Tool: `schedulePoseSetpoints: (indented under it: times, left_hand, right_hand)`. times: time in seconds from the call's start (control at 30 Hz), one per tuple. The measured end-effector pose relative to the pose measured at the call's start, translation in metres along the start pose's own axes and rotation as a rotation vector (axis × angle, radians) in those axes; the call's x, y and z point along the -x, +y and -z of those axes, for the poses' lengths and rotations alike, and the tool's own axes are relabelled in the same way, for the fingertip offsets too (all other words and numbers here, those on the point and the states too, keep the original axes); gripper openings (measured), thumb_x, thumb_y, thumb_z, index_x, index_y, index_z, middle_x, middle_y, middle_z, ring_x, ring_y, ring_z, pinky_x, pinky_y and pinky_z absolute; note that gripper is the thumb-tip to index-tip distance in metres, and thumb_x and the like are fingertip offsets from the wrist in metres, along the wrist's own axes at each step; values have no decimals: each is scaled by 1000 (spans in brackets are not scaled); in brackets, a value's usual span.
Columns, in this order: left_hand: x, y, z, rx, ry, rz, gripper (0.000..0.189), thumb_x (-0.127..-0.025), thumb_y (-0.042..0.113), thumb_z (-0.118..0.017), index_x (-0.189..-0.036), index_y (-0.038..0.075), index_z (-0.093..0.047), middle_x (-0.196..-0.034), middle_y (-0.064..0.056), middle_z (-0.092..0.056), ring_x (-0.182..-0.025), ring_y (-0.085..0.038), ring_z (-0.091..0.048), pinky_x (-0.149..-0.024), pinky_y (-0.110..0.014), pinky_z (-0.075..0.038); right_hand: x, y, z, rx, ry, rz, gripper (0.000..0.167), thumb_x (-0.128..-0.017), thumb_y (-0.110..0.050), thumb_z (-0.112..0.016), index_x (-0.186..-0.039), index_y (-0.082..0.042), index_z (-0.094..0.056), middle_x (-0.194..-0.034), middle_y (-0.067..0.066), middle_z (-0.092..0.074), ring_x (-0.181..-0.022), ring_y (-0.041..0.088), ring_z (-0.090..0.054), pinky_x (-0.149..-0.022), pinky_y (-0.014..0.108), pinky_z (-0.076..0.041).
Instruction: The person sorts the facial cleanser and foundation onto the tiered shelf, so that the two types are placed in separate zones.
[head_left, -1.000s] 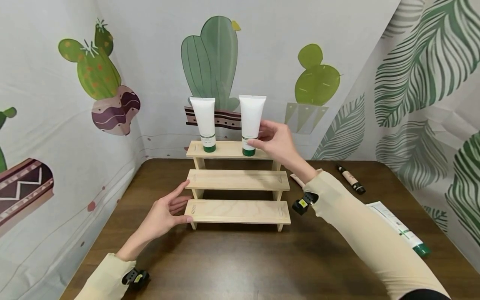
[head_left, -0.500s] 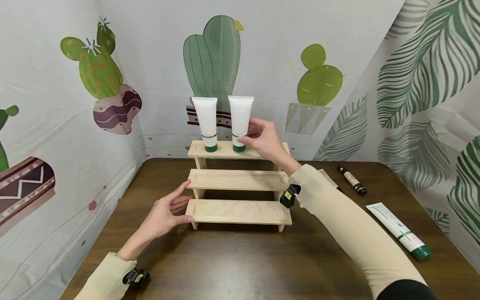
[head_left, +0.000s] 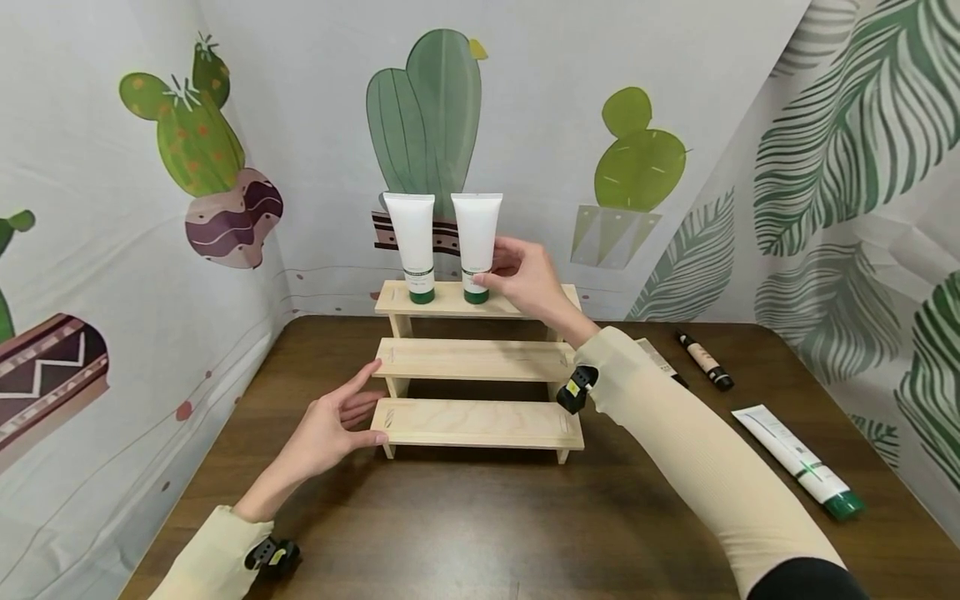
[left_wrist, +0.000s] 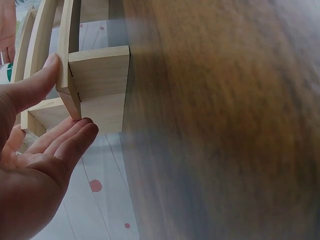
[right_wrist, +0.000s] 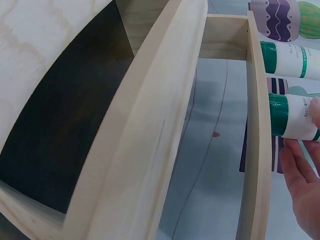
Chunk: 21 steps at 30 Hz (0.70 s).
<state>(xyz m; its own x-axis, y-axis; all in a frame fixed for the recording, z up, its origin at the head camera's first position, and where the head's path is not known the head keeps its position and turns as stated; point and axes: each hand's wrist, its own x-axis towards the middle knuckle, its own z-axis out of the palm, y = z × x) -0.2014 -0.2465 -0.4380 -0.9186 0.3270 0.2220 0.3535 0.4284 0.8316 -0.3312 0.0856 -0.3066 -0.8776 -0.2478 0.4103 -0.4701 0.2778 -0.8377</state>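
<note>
A three-tier wooden display stand (head_left: 480, 422) stands on the dark table. My left hand (head_left: 324, 433) holds it at its left end, thumb on the bottom tier's front edge and the index fingertip at the middle tier. In the left wrist view the other fingertips touch the bottom tier's corner. On the top tier, my right hand (head_left: 534, 282) grips a white squeeze tube with a green cap (head_left: 477, 229) low down, between thumb and fingers. This tube is upright, cap down on the board. A matching tube (head_left: 411, 233) stands just left of it, untouched.
Another white tube with a green cap (head_left: 798, 461) lies on the table (head_left: 465, 533) at the right. Behind it lies a beige-and-black tube (head_left: 705, 360). One more item (head_left: 662, 360) shows partly behind the right sleeve. A printed cloth (head_left: 540, 100) hangs behind the table.
My right hand has moved the gripped tube left along the top tier, nearer the other tube, and slightly back. My left hand stays on the stand.
</note>
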Motion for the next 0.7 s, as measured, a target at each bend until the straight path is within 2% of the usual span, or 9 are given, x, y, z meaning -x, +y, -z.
schedulePoseSetpoints:
  times: [0.7]
  left_hand:
    - [1,0,-1,-9,4,-4,109,-77,-6,-92,-166,23,-36,-135,-29,-65,-124,-38,-65,-99,-46,-57]
  right_hand:
    - [0,0,-5,-2,3,-3,54,-89,-6,-86,-138,-1,-66,-113,14,-76,-96,26,-72,-91,36,-59]
